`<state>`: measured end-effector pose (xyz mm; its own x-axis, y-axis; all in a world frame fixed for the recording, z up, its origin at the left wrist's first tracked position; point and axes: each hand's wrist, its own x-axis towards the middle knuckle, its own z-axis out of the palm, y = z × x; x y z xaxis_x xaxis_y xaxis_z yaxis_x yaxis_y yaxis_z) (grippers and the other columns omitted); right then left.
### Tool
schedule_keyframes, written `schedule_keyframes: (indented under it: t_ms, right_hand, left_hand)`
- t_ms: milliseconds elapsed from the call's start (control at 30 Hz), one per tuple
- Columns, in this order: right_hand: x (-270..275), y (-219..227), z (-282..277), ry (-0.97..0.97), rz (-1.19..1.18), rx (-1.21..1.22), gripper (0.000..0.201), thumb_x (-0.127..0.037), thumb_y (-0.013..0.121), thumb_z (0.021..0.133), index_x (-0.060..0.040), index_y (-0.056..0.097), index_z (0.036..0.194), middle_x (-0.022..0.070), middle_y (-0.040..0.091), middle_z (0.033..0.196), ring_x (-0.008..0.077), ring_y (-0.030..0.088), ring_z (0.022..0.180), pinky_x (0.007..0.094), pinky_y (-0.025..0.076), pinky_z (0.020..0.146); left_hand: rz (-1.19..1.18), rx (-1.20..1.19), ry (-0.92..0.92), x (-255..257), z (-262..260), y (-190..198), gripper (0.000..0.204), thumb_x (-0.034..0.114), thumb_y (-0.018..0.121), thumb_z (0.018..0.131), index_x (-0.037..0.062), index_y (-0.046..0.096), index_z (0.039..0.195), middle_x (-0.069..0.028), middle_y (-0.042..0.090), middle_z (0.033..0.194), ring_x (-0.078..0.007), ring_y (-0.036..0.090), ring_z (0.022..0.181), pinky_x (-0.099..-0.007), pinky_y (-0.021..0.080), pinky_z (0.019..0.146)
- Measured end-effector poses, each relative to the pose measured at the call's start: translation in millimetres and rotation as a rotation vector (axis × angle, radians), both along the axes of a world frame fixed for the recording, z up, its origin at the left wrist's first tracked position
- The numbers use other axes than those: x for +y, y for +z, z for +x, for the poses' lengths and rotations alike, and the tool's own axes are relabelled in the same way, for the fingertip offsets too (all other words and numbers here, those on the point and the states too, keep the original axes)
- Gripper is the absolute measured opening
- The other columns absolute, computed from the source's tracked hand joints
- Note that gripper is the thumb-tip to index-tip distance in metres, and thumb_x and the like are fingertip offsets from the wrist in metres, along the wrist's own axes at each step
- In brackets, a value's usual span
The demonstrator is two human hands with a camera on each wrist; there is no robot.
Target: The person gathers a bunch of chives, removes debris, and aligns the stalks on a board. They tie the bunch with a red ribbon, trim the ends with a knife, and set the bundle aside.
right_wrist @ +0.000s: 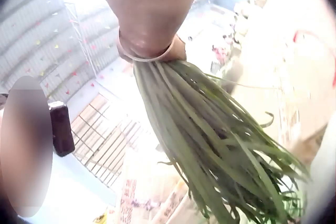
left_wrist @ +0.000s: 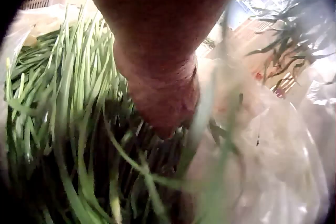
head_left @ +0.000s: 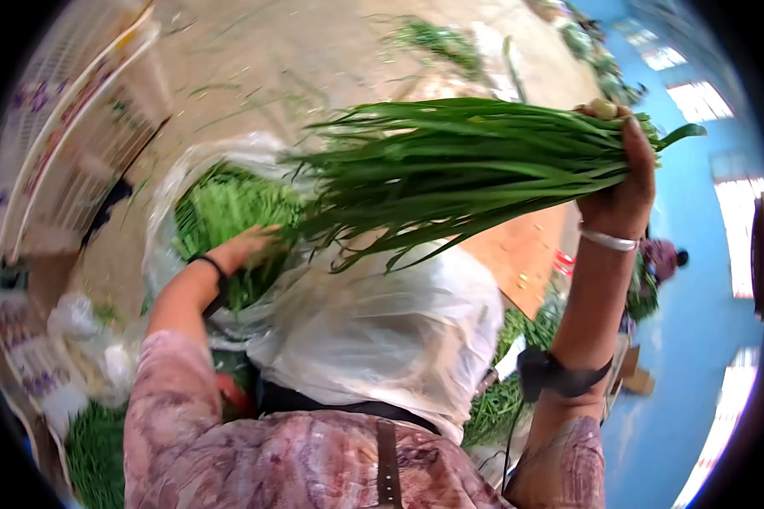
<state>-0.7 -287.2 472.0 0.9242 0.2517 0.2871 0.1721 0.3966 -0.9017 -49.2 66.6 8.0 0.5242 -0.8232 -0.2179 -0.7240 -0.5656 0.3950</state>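
My right hand (head_left: 626, 182) grips a bunch of garlic chives (head_left: 475, 161) by its stem end, raised at the right. The long flat leaves spread leftward in the head view; in the right wrist view the chives (right_wrist: 205, 134) hang down from the fist. At the left, my left hand (head_left: 250, 246) reaches into a pile of cut chives (head_left: 229, 199) in a clear plastic bag (head_left: 157, 229). Leaves (left_wrist: 68, 77) cover its fingertips in the left wrist view, and I cannot tell whether they hold any.
White plastic sheeting (head_left: 382, 331) covers the lap. A pale plastic crate (head_left: 85, 161) stands at the far left. More chives lie on the floor ahead (head_left: 437, 42) and at the lower left (head_left: 102, 454). A brown board (head_left: 522, 254) sits right of the lap, before a blue wall (head_left: 679, 339).
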Motion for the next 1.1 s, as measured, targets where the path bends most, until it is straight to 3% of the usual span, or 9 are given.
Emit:
schedule_keyframes:
  t_ms: [333,467,600,800,867,900,967,1033,1100]
  right_hand:
    - [-162,185,-165,-0.69,-0.358,-0.315,0.021,-0.013,0.063,0.079,0.0028,0.059,0.091,0.015,0.063,0.082,0.0228,0.061,0.075,0.0349,0.051,0.07]
    - [-241,127,-151,-1.198,-1.183,-0.38,0.02,-0.016,0.067,0.072,0.0026,0.063,0.077,0.0075,0.06,0.066,0.0097,0.053,0.059,0.0274,0.044,0.052]
    - [-276,113,-165,-1.342,-1.208,-0.385,0.02,-0.014,0.066,0.071,0.005,0.061,0.071,0.0034,0.055,0.053,0.0082,0.048,0.048,0.0259,0.042,0.046]
    - [-284,131,-208,-1.238,-0.946,-0.279,0.014,-0.009,0.065,0.072,0.0041,0.062,0.075,0.0058,0.06,0.062,0.0105,0.055,0.054,0.0268,0.046,0.05]
    - [-292,132,-215,-0.919,-0.481,-0.176,0.018,-0.014,0.064,0.077,0.0029,0.062,0.084,0.0118,0.064,0.073,0.0181,0.062,0.059,0.0301,0.051,0.055]
    - [-298,133,-217,-0.854,-0.388,-0.201,0.02,-0.014,0.062,0.079,0.0039,0.06,0.088,0.0144,0.064,0.076,0.0219,0.063,0.06,0.0331,0.053,0.057]
    - [-314,130,-217,-0.707,-0.227,-0.256,0.023,-0.016,0.061,0.08,0.0024,0.059,0.094,0.0148,0.064,0.077,0.0228,0.063,0.065,0.0333,0.055,0.061]
    - [-328,118,-216,-0.627,-0.132,-0.287,0.024,-0.016,0.06,0.08,0.0017,0.058,0.095,0.0153,0.064,0.079,0.0234,0.064,0.067,0.0333,0.055,0.063]
    - [-340,94,-213,-0.494,0.007,-0.215,0.02,-0.015,0.061,0.079,0.002,0.06,0.089,0.0151,0.063,0.078,0.0251,0.064,0.07,0.0368,0.055,0.065]
  left_hand:
    - [-0.736,0.047,0.85,0,70,131,0.04,0.015,0.059,0.079,-0.0045,0.053,0.113,-0.017,0.062,0.101,-0.0208,0.061,0.088,-0.0306,0.048,0.076]
    - [-1.132,0.239,0.301,-156,30,375,0.057,0.024,0.063,0.079,-0.0044,0.044,0.125,-0.0149,0.054,0.118,-0.0215,0.054,0.106,-0.0338,0.042,0.09]
    - [-0.922,0.169,-0.027,-302,-9,465,0.073,0.04,0.068,0.073,0.0,0.042,0.128,-0.0149,0.051,0.124,-0.024,0.047,0.117,-0.0397,0.039,0.095]
    - [-0.885,0.101,-0.216,-504,-3,480,0.104,0.075,0.049,0.068,-0.0035,0.029,0.135,-0.0236,0.031,0.138,-0.0326,0.027,0.13,-0.0385,0.019,0.108]
    - [-0.913,0.553,-0.326,-541,-5,469,0.114,0.079,0.052,0.062,-0.0042,0.025,0.136,-0.0223,0.025,0.141,-0.0311,0.023,0.132,-0.0374,0.023,0.107]
    - [-0.831,1.079,-0.739,-552,-19,469,0.094,0.07,0.05,0.073,0.0024,0.032,0.136,-0.0164,0.038,0.136,-0.0274,0.037,0.126,-0.036,0.031,0.104]
    - [-0.639,2.452,-0.586,-538,-50,457,0.085,0.068,0.046,0.075,0.0063,0.039,0.132,-0.0144,0.054,0.121,-0.024,0.055,0.107,-0.0329,0.042,0.095]
    - [-0.959,1.319,-0.82,-543,-81,444,0.091,0.073,0.042,0.072,0.0052,0.036,0.133,-0.0201,0.051,0.122,-0.0315,0.052,0.111,-0.0379,0.042,0.095]
    - [-0.859,1.941,-0.923,-562,-100,400,0.106,0.083,0.035,0.064,0.0048,0.03,0.136,-0.0284,0.046,0.124,-0.044,0.043,0.116,-0.0481,0.036,0.098]
